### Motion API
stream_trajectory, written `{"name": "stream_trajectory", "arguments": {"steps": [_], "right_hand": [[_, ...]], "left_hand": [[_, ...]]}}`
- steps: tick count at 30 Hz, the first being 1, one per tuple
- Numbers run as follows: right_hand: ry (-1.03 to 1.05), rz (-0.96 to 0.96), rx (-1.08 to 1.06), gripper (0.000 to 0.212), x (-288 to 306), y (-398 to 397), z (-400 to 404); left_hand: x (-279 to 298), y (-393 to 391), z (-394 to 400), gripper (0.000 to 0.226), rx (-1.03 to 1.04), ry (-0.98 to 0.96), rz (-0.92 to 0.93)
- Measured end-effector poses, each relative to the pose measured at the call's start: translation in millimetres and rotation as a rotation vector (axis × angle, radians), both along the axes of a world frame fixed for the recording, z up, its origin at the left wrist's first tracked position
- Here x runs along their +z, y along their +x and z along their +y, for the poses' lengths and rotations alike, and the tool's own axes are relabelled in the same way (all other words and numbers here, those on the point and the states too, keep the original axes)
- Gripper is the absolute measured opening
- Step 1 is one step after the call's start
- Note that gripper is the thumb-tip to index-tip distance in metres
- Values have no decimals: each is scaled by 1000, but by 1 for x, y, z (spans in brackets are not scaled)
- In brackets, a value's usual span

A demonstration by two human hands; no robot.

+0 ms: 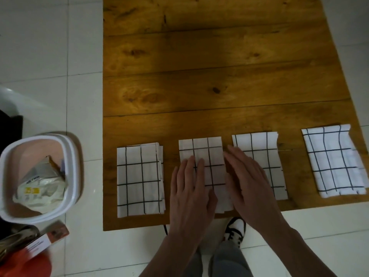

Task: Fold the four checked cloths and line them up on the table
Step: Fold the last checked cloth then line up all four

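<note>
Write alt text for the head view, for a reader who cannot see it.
Four folded checked cloths lie in a row along the near edge of a wooden table; the left hand and right hand rest flat on the second cloth from the left. A white bin stands on the tiled floor, left.

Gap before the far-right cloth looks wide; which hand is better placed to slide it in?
Right, probably. The right hand lies nearest the far-right cloth; the left hand rests on the second cloth.

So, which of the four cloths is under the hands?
The second cloth from the left: both hands, left hand and right hand, lie on it.
</note>
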State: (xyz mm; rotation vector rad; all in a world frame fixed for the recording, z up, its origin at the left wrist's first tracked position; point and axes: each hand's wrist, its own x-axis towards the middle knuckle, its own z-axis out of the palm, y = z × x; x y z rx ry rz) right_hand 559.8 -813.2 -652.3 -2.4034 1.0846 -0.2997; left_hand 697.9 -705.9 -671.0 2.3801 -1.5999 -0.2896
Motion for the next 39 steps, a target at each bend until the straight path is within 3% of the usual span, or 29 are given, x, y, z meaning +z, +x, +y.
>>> {"name": "stream_trajectory", "arguments": {"steps": [9, 23, 39], "right_hand": [[-45, 111, 24, 52, 4, -62, -34], [-220, 209, 238, 54, -8, -112, -89], [-144, 339, 321, 69, -18, -131, -107]], "left_hand": [[5, -45, -26, 53, -33, -104, 194], [1, -105, -73, 51, 19, -116, 85], [-6, -129, -81, 51, 69, -77, 67]]}}
